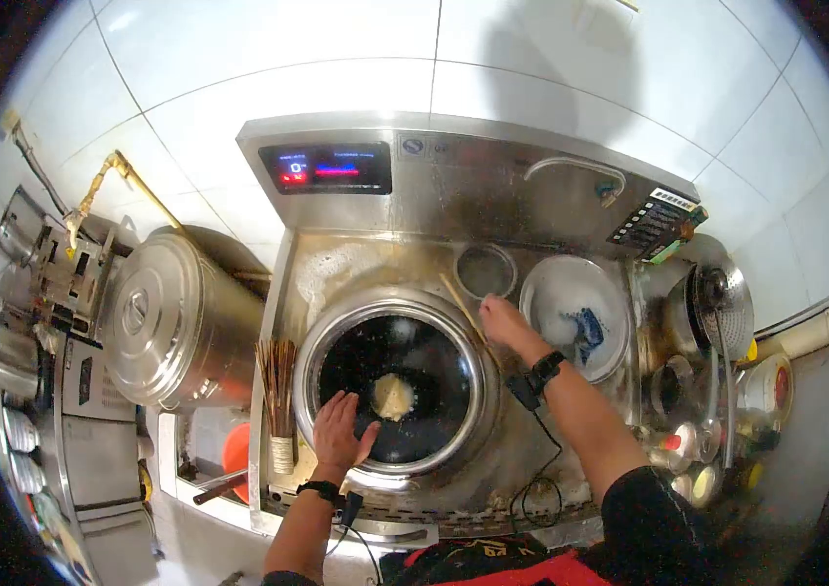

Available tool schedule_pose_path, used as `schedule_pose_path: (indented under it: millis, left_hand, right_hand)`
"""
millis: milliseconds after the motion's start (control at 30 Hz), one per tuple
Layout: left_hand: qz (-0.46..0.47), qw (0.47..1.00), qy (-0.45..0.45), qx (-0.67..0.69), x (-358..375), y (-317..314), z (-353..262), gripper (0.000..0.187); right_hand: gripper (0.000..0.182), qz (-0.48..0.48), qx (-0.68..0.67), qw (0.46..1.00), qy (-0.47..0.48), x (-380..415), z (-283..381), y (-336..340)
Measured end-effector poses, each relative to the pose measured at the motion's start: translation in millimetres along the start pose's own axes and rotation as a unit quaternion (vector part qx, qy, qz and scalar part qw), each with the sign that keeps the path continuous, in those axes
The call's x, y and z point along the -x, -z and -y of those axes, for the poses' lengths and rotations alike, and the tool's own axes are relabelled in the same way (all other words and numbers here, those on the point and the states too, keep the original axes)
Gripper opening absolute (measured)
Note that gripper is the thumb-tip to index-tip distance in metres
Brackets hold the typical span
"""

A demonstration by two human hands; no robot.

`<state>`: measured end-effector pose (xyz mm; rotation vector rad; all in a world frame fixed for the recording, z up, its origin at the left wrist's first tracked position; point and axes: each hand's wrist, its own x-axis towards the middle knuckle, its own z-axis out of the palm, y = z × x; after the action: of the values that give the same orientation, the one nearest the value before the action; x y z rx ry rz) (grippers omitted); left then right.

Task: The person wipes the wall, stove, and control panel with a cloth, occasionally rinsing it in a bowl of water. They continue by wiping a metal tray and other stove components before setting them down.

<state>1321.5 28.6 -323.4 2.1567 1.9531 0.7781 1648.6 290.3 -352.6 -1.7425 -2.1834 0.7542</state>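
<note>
My left hand (338,436) is spread over the near left part of a round black cooking surface (434,366) with a wide metal rim. A pale, roughly round lump (394,397) lies on that surface, just right of my left fingers. My right hand (505,325) is closed beside a thin wooden stick (459,298), between the black surface and a white bowl (607,283). What its fingers hold, if anything, is hidden. A small round metal container (486,272) sits just beyond it. Blue material (587,332) lies in the bowl.
A bamboo brush (279,400) stands left of the black surface. Farther left is a large lidded steel pot (175,317). A lit control panel (324,170) and a curved faucet (575,168) are at the back. Ladles and a strainer (727,308) are at the right.
</note>
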Motion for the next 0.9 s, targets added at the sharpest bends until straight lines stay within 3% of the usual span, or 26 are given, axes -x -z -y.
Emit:
schedule_pose_path:
  millis: [100, 233, 300, 433, 500, 733, 800, 900]
  left_hand:
    - [-0.003, 1.000, -0.004, 0.002, 5.3, -1.0, 0.9, 0.061]
    - [0.012, 0.999, 0.030, -0.011, 2.0, 5.8, -5.3, 0.062]
    - [0.013, 0.999, 0.027, -0.019, 0.8, 5.6, -3.0, 0.061]
    - [0.016, 0.999, 0.021, -0.027, 1.1, 2.4, -2.4, 0.061]
    - [0.010, 1.000, 0.023, -0.019, 1.9, 3.4, -2.8, 0.061]
    - [0.017, 0.999, 0.035, -0.024, 3.3, -0.6, -1.0, 0.060]
    - [0.019, 0.999, 0.034, -0.020, 2.3, 0.7, -1.9, 0.061]
    - [0.029, 0.999, 0.044, -0.004, 1.1, 8.8, -6.9, 0.062]
  right_hand:
    - [0.031, 0.047, 0.065, 0.997, -0.011, 1.1, 17.6, -2.9]
    - [0.030, 0.069, 0.027, 0.997, -0.029, -1.9, 4.5, -32.8]
    - [0.028, -0.080, 0.033, 0.996, 0.012, 26.0, 25.4, -25.4]
    - [0.024, -0.161, -0.009, 0.986, 0.044, 54.0, 40.6, -20.4]
    - [0.022, -0.105, -0.029, 0.989, 0.097, 52.7, 27.4, -20.2]
    - [0.019, -0.028, 0.036, 0.992, 0.114, 33.4, 5.6, -16.6]
    - [0.018, 0.025, 0.045, 0.995, 0.091, 22.1, -2.3, -15.8]
    - [0.018, 0.030, 0.064, 0.996, 0.056, 15.5, 1.6, -3.5]
